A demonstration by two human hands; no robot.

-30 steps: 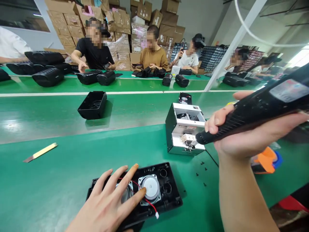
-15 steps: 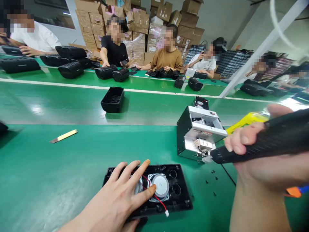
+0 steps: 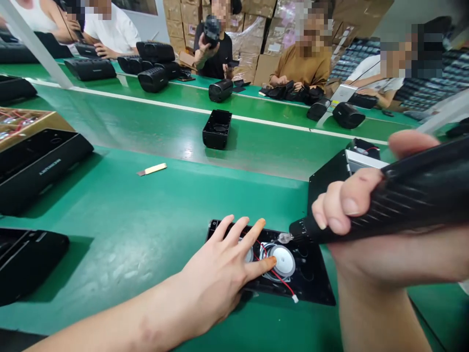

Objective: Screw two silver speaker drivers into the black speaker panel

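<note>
Left hand (image 3: 223, 266): palm down, fingers spread and straight across the left part of the panel, thumb tip on the rim of the right speaker; two of its tips are orange. Right hand (image 3: 388, 259): fingers curled tightly round the body of a driver (image 3: 414, 195), black, ribbed at the grip, slanting down to the left; its clear tip is over the panel near the right speaker's upper edge, contact not discernible. Panel (image 3: 315, 274): black, rectangular, lying on the green bench (image 3: 146, 220) below both hands. Right speaker (image 3: 285, 259): round, pale-backed, set in the panel. Left speaker (image 3: 249, 255): mostly hidden by the fingers. Wire (image 3: 281, 280): red, running across the right speaker to a white plug (image 3: 295, 298) near the panel's lower edge. Machine (image 3: 326, 181): black-sided, just beyond the driver, largely covered by it and the right hand. Knife (image 3: 156, 169): yellow handle, apart, farther back on the left. Shell (image 3: 216, 139): black, hollow side up, beyond the knife. Upper unit (image 3: 40, 171) and lower unit (image 3: 29, 264): black, at the left edge. Box (image 3: 54, 122): brown, wires inside, behind the upper unit. Co-worker in black (image 3: 223, 54): across the bench, one hand raising a black item (image 3: 211, 30).
</note>
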